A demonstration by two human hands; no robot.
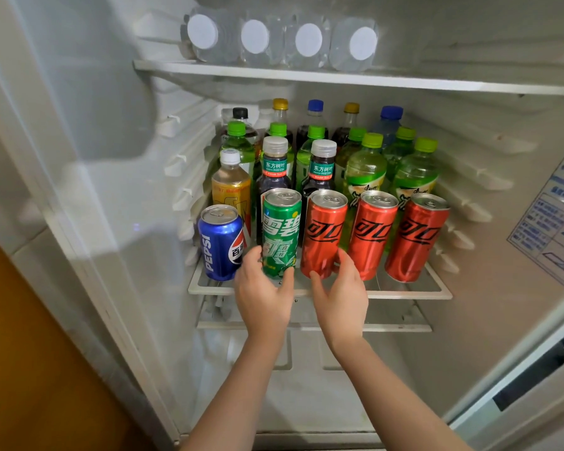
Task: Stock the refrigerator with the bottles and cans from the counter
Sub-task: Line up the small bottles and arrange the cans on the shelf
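Observation:
Inside the open refrigerator, the middle shelf (pixel 404 292) carries a front row of cans: a blue Pepsi can (pixel 219 242), a tall green Sprite can (pixel 280 229) and three red cola cans, the leftmost (pixel 323 229) beside the Sprite. My left hand (pixel 262 288) grips the base of the green Sprite can, thumb and fingers on either side. My right hand (pixel 339 288) grips the base of the leftmost red cola can. Behind the cans stand several bottles with green, white, yellow, blue and black caps (pixel 365 167).
Four clear water bottles (pixel 306 40) lie on their sides on the upper shelf (pixel 339 78). A lower shelf (pixel 388 327) sits under the middle one. The fridge door (pixel 534 385) stands open at the right; an orange-brown surface (pixel 30 369) lies to the left.

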